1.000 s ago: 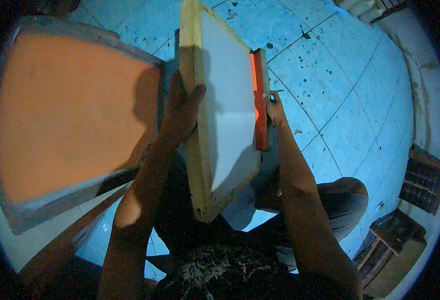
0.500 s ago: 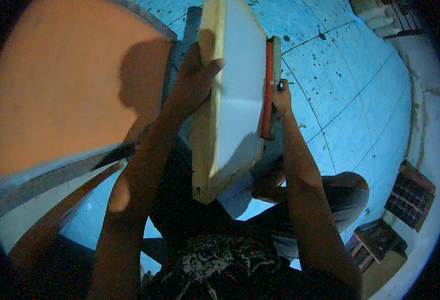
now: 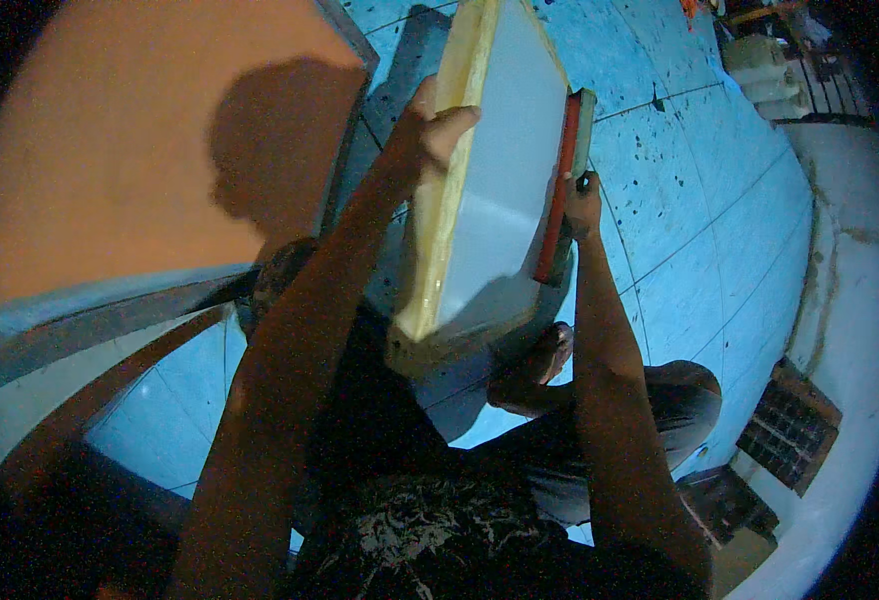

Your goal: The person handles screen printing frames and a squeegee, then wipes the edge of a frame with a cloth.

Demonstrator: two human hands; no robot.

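My left hand is closed round the left bar of a screen-printing frame, its thumb over the edge. The frame is pale wood with white mesh stretched across it, and it is held up on a slant in front of my lap. At its right side my right hand grips a long squeegee with a red strip and a grey-green body. The squeegee lies along the frame's right edge; whether it touches the mesh cannot be made out.
A large orange panel with a grey rim stands close on the left, bearing a shadow. Blue floor tiles with dark specks spread to the right. My bent leg is below. A dark grid-like block leans by the right wall.
The frame has shifted right in the picture and tipped further, its lower end rising. Both hands moved right with it, still gripping the frame and squeegee. The view has also shifted a little.
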